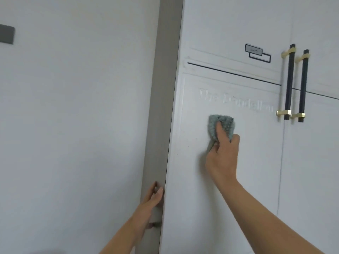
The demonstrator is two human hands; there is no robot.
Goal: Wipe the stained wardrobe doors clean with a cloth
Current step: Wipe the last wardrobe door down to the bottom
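**Cloth on left door panel, mid-height**

Left hand [152, 202]: nearest. Fingers straight and laid flat along the grey side panel [161, 88] of the wardrobe; nothing gripped.

Right hand [223, 154]: fingers curled round a bunched teal-grey cloth [212, 123], index finger stretched over it, pressing it to the white wardrobe door [260, 153].

Cloth sits just below the raised lettering [234, 101], left of two black bar handles [289, 81] on gold brackets.

Above, past a dark horizontal gap: a small framed label [254, 50]. Far left, on the wall: a grey plate [6, 33].
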